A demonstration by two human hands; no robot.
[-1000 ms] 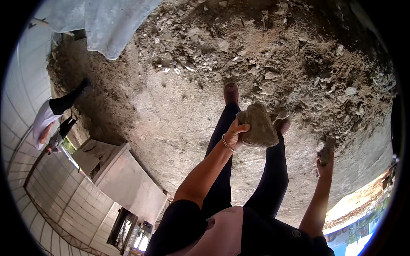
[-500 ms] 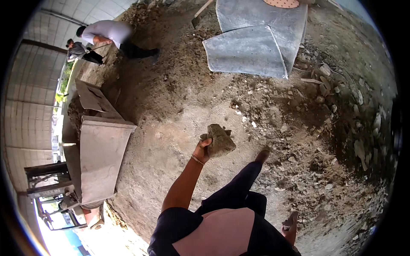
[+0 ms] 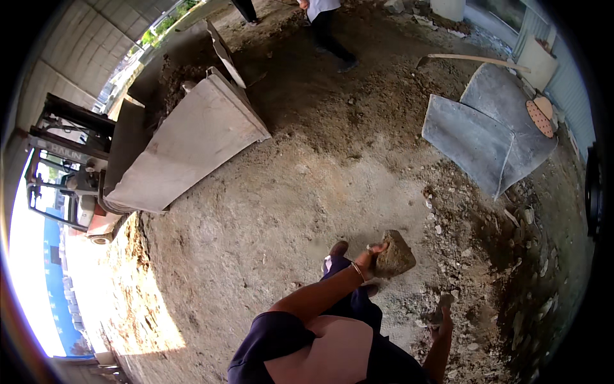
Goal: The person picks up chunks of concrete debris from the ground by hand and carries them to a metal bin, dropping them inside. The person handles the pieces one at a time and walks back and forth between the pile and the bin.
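My left hand (image 3: pixel 367 261) is closed around a rough brown-grey chunk of stone (image 3: pixel 396 257), about as big as the hand or larger. It is held out in front of my body, above the pale dirt floor. My right hand (image 3: pixel 441 329), lower and to the right, grips a smaller grey piece of stone (image 3: pixel 442 306) over loose rubble (image 3: pixel 465 256). The fingers of this hand show only in part. A bracelet circles my left wrist, and my shoes are close to the left hand.
A large metal bucket (image 3: pixel 198 144) holding dirt stands at the left, in front of a forklift (image 3: pixel 71 160). Bent grey metal sheets (image 3: pixel 470 131) lie at the right, beside a long-handled tool (image 3: pixel 473 57). A person in a white top (image 3: pixel 323 8) and another person's legs (image 3: pixel 244 9) appear at the far edge.
My view has turned left, so the bucket and the sheets sit farther right in it. Both hands still hold their stones. My legs have shifted, with the shoes now closer together.
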